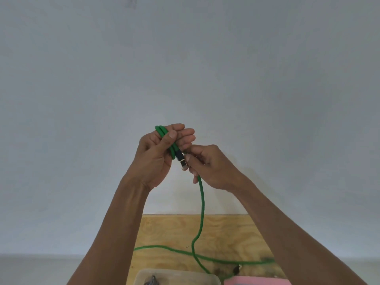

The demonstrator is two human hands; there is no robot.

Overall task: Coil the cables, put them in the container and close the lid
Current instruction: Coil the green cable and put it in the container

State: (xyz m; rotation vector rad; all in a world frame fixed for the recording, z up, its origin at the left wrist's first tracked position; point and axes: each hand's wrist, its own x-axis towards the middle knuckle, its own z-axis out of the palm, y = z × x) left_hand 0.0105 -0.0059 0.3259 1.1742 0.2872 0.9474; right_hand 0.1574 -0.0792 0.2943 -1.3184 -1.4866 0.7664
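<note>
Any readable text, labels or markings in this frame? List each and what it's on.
None readable.
Green cable: no print visible.
Plug: too small to tell any marking.
Clear container: no label visible.
Pink item: plain, mostly cut off.
Wooden board: grain only.

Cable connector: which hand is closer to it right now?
Right. The right hand has its thumb tip against the connector. The left hand grips the green cable loops just above the connector, beside it.
</note>
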